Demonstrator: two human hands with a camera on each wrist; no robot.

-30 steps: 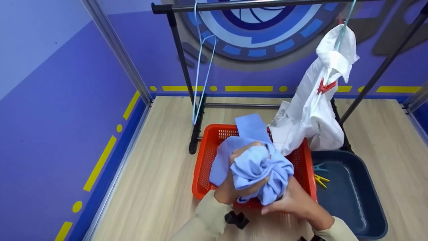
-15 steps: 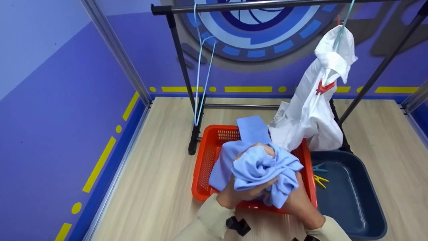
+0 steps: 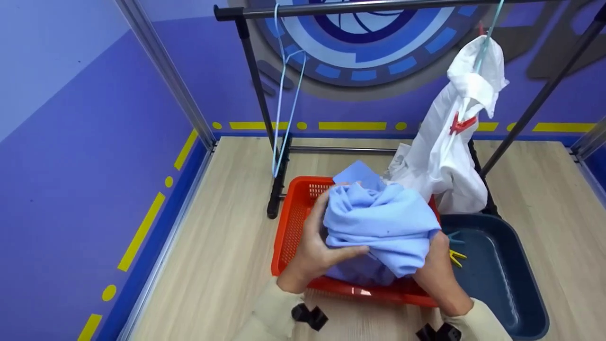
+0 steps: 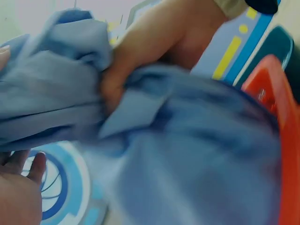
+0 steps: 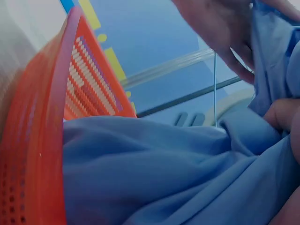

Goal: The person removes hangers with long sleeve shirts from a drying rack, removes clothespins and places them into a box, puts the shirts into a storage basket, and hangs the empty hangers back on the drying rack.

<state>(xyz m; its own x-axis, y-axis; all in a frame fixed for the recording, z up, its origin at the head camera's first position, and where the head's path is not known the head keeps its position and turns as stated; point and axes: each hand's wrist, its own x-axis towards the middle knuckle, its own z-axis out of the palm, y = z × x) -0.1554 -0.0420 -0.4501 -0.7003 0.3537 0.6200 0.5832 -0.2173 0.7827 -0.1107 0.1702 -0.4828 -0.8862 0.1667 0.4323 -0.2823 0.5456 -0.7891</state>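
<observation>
A bunched light-blue garment (image 3: 378, 222) is raised over the red basket (image 3: 293, 227), its lower part hanging down into it. My right hand (image 3: 435, 270) grips the twisted cloth from the right; in the left wrist view that fist (image 4: 154, 42) squeezes the fabric to a narrow neck. On the left side, my left hand (image 3: 317, 251) lies against the bundle with its thumb stretched across the front. The right wrist view has the left hand's (image 5: 225, 28) fingers extended beside the cloth. Folds hide some of the fingers.
A white garment (image 3: 445, 151) with a red clothespin (image 3: 461, 124) hangs from the black rack (image 3: 378, 6), reaching near the basket. A light-blue hanger (image 3: 281, 109) hangs at left. The dark tub (image 3: 497, 279) at right holds clothespins (image 3: 456, 257).
The left hand has shifted left and its fingers have straightened from their hold. The light-blue bundle has loosened and spread wider, turned toward the back. The right hand keeps holding the cloth.
</observation>
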